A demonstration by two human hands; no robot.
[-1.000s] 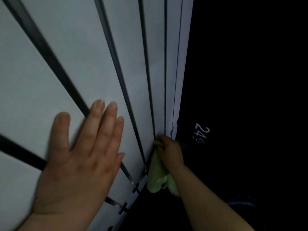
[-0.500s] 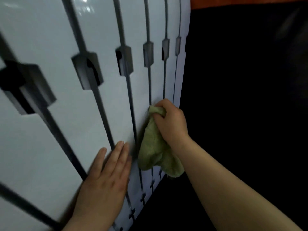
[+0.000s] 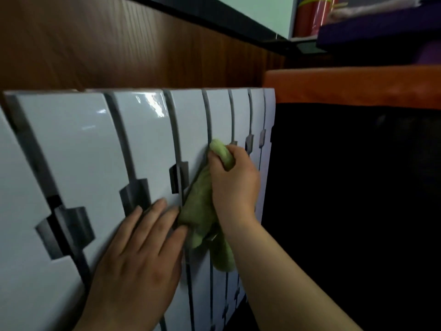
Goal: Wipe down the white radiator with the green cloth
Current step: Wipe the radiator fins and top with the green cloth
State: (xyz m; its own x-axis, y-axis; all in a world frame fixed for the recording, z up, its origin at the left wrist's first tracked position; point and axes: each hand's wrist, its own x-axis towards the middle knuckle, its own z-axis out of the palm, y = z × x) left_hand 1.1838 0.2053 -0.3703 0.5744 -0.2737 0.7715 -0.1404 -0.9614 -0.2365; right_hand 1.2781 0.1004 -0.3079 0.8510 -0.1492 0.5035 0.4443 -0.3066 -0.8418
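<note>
Your right grip (image 3: 235, 180) clenches the green cloth (image 3: 200, 211), its bunched top pressed against the white radiator (image 3: 78, 149), the rest trailing below. Your left grip (image 3: 140, 256), released and flat just beside it, likely braces you.

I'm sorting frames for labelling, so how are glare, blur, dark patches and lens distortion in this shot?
Head view: glare streaks the top of the glossy white radiator; the left hand flat on it and the green cloth gripped by the right hand look slightly blurred; the black area to the radiator's right shows almost no detail; the wide lens bows the radiator's slots.
</note>
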